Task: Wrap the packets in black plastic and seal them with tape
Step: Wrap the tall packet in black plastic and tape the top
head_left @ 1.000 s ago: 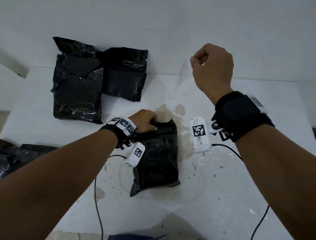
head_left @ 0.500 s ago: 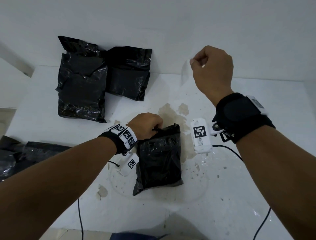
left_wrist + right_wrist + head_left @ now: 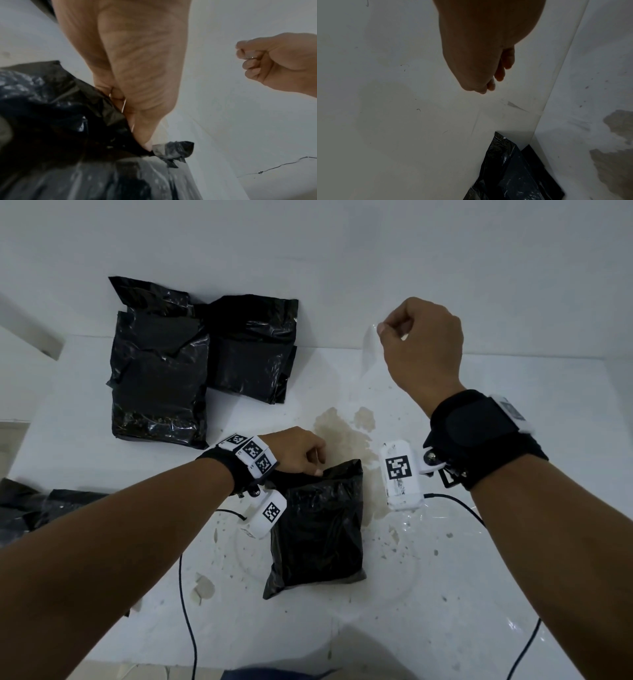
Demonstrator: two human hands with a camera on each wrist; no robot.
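Observation:
A packet wrapped in black plastic (image 3: 318, 529) lies on the white table (image 3: 479, 594) in front of me. My left hand (image 3: 301, 455) pinches the folded top edge of its plastic (image 3: 96, 115) and holds it down. My right hand (image 3: 421, 344) is raised over the far side of the table, curled, pinching a strip of clear tape (image 3: 370, 350) that hangs down from its fingers (image 3: 248, 56). In the right wrist view the right hand (image 3: 488, 86) shows dark against the wall. The tape is barely visible there.
Two wrapped black packets (image 3: 161, 374) (image 3: 253, 350) lie side by side at the back left against the wall. Loose black plastic (image 3: 34, 508) lies at the left edge. A brown stain (image 3: 342, 433) marks the table beyond the packet. Thin cables (image 3: 188, 611) trail off the front edge.
My left hand has shifted slightly along the top edge of the packet, still holding the fold. The right hand stays raised with the tape, which now hangs more plainly below the fingers.

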